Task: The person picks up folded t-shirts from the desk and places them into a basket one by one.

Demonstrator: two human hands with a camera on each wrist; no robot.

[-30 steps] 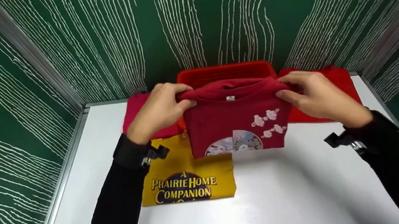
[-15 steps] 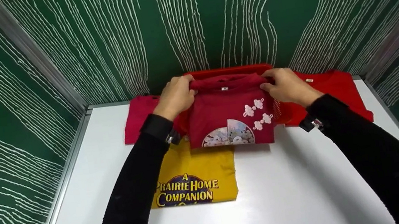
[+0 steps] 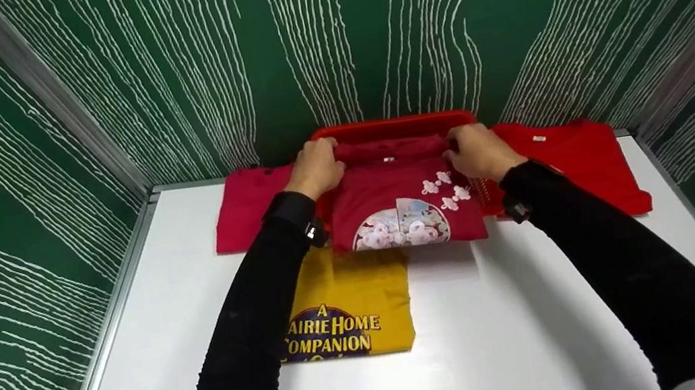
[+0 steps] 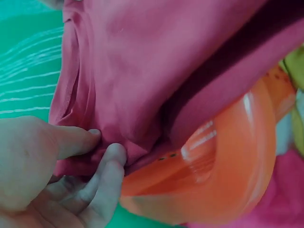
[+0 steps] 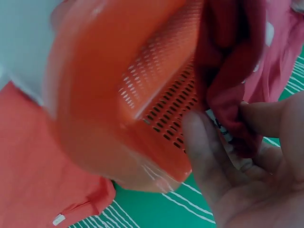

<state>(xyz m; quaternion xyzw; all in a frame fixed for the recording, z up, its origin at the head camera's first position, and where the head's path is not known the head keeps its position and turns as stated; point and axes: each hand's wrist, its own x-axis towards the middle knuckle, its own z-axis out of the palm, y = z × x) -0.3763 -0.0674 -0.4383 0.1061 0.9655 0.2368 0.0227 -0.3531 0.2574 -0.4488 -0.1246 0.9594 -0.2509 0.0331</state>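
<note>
A folded dark-red T-shirt (image 3: 375, 198) with a floral half-circle print and pale flower knots hangs over a red plastic basket (image 3: 399, 125). My left hand (image 3: 316, 169) pinches its upper left corner, thumb and fingers on the cloth in the left wrist view. At the opposite corner my right hand (image 3: 480, 149) grips the fabric between thumb and fingers. In the right wrist view the basket's perforated inside (image 5: 166, 95) shows beside the bunched cloth (image 5: 235, 95). The shirt's lower edge overhangs the basket's near side.
Left of the basket lies a folded magenta shirt (image 3: 247, 209); a red shirt (image 3: 578, 166) with a small label lies to the right. In front is a yellow shirt (image 3: 363, 308) with printed lettering, partly under my left sleeve. Green walls with white lines enclose the white table (image 3: 478, 353).
Both hands have moved forward and closer together with the dark-red shirt, which now hangs lower over the basket. The magenta, red and yellow shirts stay in place.
</note>
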